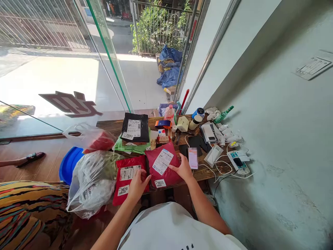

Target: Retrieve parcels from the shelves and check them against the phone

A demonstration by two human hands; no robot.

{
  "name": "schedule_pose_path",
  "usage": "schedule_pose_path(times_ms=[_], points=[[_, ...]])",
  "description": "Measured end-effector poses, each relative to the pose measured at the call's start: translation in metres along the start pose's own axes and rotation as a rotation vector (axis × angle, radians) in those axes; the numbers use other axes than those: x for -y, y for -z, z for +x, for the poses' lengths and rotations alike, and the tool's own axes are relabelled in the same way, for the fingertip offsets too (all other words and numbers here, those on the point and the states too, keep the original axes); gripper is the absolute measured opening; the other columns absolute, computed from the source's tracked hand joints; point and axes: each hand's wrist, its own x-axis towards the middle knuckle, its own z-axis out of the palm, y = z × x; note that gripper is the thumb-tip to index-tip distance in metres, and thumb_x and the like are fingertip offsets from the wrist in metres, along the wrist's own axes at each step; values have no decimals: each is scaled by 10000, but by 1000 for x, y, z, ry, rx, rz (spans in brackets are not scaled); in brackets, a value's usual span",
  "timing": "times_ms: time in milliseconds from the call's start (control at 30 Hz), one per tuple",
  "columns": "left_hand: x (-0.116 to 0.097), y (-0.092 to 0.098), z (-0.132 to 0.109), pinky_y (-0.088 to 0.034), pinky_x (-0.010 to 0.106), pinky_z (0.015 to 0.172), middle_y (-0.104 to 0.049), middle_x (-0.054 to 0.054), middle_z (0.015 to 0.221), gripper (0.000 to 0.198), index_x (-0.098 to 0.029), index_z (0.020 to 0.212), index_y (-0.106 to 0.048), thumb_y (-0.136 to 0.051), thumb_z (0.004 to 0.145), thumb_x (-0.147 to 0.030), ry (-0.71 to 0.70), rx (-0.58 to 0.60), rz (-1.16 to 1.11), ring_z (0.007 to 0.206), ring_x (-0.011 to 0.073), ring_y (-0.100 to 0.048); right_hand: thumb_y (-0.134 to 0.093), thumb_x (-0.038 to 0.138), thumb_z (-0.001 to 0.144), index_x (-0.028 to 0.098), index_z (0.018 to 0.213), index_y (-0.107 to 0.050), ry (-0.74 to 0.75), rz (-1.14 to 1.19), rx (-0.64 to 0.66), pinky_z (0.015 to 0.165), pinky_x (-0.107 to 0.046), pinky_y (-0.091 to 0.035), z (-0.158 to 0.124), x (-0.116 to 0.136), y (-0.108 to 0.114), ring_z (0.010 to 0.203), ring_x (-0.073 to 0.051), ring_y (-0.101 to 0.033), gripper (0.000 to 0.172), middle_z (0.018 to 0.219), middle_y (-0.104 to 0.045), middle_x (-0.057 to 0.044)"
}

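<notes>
A dark red parcel (153, 160) with a white label and the number 7013 lies at the bench's front edge. My right hand (184, 169) is at its right side, thumb stretched over the top and fingers spread. To the left lies a brighter red parcel (124, 183), numbered 7020. Over its right part is my left hand (137, 185), open, thumb and fingers apart and pointing toward the dark red parcel. Behind these, a black parcel (127, 121) marked 1003 rests on a green parcel (121, 146). Just right of my right hand is a phone (193, 159) with its screen lit.
Clear plastic bags (88, 177) stand at the left by a blue basin (69, 163). Cables run from a power strip (238, 163) at the right wall. A pink bottle (169, 113), tape roll (163, 124) and jar (195, 122) stand behind. A glass door (111, 62) is ahead.
</notes>
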Motion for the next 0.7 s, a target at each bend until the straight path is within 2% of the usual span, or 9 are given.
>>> schedule_pose_path(times_ms=[100,200,300,400,700], points=[[-23,-3,11,-488,436,972,-557,113,1218,390,-207,1266,-503,-550,932,-404,-242,-46,56,1102,252,-562,-717,651,714,99,1427,-403,82,-85,-126,1095,-517,-425,-13,3,-3,1309,-356,-482,955,1376,-505,-222],[-43,-14,23,-437,465,1078,-529,128,1363,477,-206,1413,-443,-514,958,-330,-404,-35,187,1248,276,-484,-749,602,709,141,1367,-475,139,-99,-134,1080,-504,-449,-21,5,-9,1259,-340,-519,849,1319,-553,-181],[-52,-26,30,-457,462,1067,-565,130,1366,478,-177,1422,-477,-498,961,-302,-429,-33,329,1219,294,-505,-765,555,713,158,1333,-496,131,-75,-117,1055,-495,-472,-22,4,-16,1238,-335,-536,784,1293,-573,-163],[-55,-31,33,-472,444,1056,-587,127,1357,472,-181,1417,-505,-500,958,-289,-424,-30,406,1204,291,-531,-775,543,711,155,1339,-476,128,-46,-106,1060,-484,-467,-21,3,-19,1253,-333,-526,797,1312,-558,-165],[-62,-26,34,-503,441,1005,-591,127,1361,473,-199,1421,-523,-498,956,-286,-380,39,495,1183,299,-554,-785,517,717,148,1341,-461,130,-23,-109,1069,-473,-458,-20,3,-20,1255,-322,-524,794,1311,-549,-164]])
